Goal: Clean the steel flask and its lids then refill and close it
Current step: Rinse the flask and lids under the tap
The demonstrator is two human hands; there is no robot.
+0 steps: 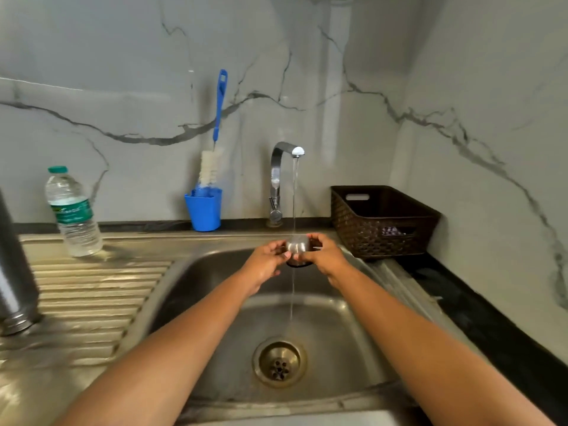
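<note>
Two-handed grip over sink | left hand fingers curled on steel lid, left side | right hand fingers curled on its right side | lid under running tap stream | steel flask neck-down on drainboard, far left, well apart from hands.

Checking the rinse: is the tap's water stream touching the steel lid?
Touching. The head view shows the water stream landing on the steel lid, held by the left hand and right hand.
</note>
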